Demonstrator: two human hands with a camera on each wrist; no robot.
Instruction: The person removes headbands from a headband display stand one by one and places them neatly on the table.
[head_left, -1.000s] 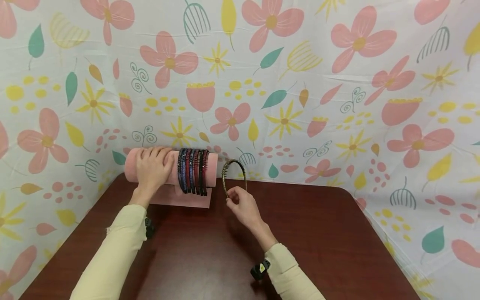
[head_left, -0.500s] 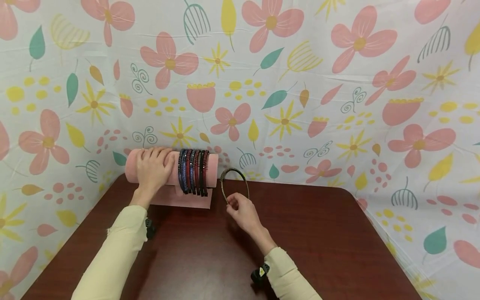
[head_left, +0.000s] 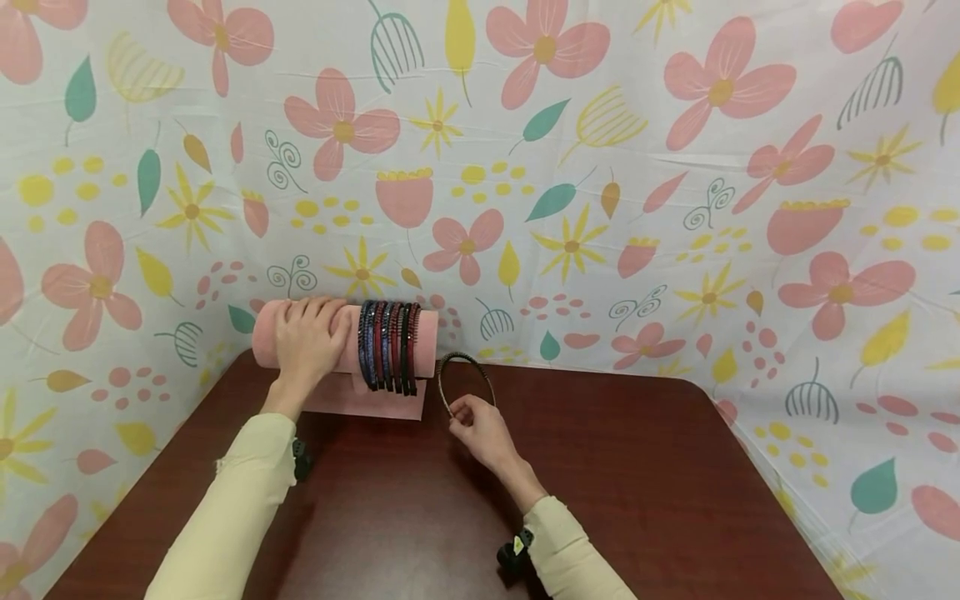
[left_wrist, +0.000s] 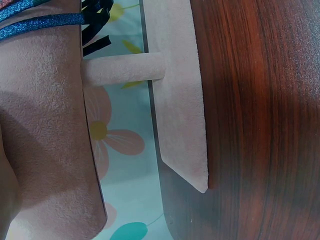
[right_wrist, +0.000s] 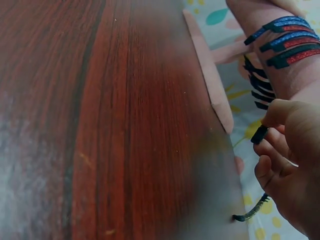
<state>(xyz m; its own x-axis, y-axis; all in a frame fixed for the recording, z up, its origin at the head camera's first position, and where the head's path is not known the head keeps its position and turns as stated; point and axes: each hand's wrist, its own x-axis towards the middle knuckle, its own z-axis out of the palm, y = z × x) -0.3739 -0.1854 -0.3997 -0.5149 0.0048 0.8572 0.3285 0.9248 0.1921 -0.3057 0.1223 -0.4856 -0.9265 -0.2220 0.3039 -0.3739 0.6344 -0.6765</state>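
Observation:
A pink, fabric-covered headband holder (head_left: 264, 337) lies sideways on its flat-based stand, at the back left of the table. My left hand (head_left: 306, 343) holds the roll from above near its left end, fingers bent over the top. Several toothed headbands (head_left: 386, 346) in blue, red and black circle the roll's right part, their ends hanging below. Just right of the roll, my right hand (head_left: 486, 435) pinches one end of a dark gold headband (head_left: 441, 385), whose arch points up. In the right wrist view the black tip (right_wrist: 259, 134) sits between thumb and fingers.
Below the roll, a short post (left_wrist: 122, 69) joins it to a flat pink base (left_wrist: 180, 105) on the dark red wooden table (head_left: 600, 483). A floral cloth (head_left: 645, 200) hangs right behind the table's back edge.
My right hand has lowered the gold headband, and its arch has come down and slightly left toward the roll's end. The left hand stays on the holder.

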